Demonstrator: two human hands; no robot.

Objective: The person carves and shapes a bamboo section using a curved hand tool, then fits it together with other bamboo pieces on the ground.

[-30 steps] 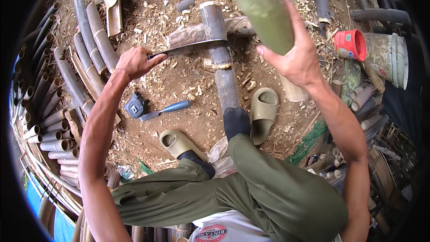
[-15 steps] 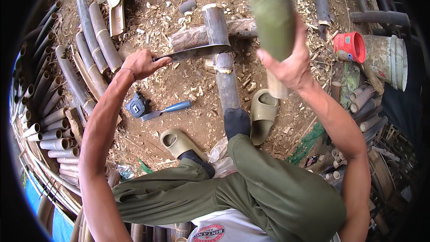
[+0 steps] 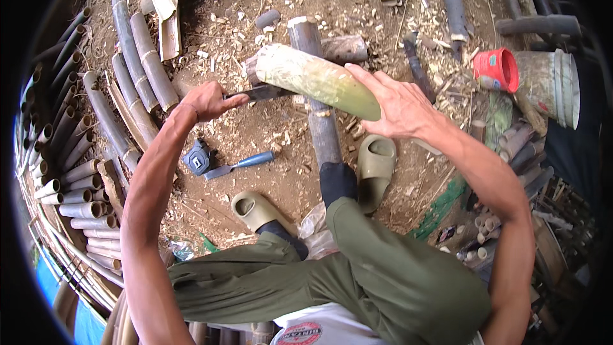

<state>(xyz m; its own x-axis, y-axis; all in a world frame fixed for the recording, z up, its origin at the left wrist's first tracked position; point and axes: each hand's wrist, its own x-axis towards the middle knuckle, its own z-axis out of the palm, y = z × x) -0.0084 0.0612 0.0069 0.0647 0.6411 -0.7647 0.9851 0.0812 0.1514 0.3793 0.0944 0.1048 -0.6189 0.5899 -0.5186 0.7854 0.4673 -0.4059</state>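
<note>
My left hand (image 3: 214,101) is closed around the handle of a large knife (image 3: 265,93), its dark blade reaching right toward a bamboo pole (image 3: 324,133). A thick pale-green wooden mallet (image 3: 319,81), battered at its far end, lies across my view over the blade and pole. It covers most of the blade, so I cannot tell whether it touches it. At its near end my right hand (image 3: 402,105) grips the mallet, fingers partly stretched along it. The pole rests on a short log (image 3: 345,49), with my dark-socked foot (image 3: 338,182) against its near end.
A blue tape measure (image 3: 199,157) and a blue-handled chisel (image 3: 246,161) lie on the chip-strewn ground. Olive slippers (image 3: 375,165) sit near my feet. Bamboo lengths (image 3: 153,64) are at left, with a stacked pile beyond. A red tub (image 3: 496,69) and grey bucket (image 3: 554,86) stand right.
My right hand has swung the mallet down and left from its raised position, over the knife blade and pole. My left hand stays at the knife handle. The view has shifted slightly.
</note>
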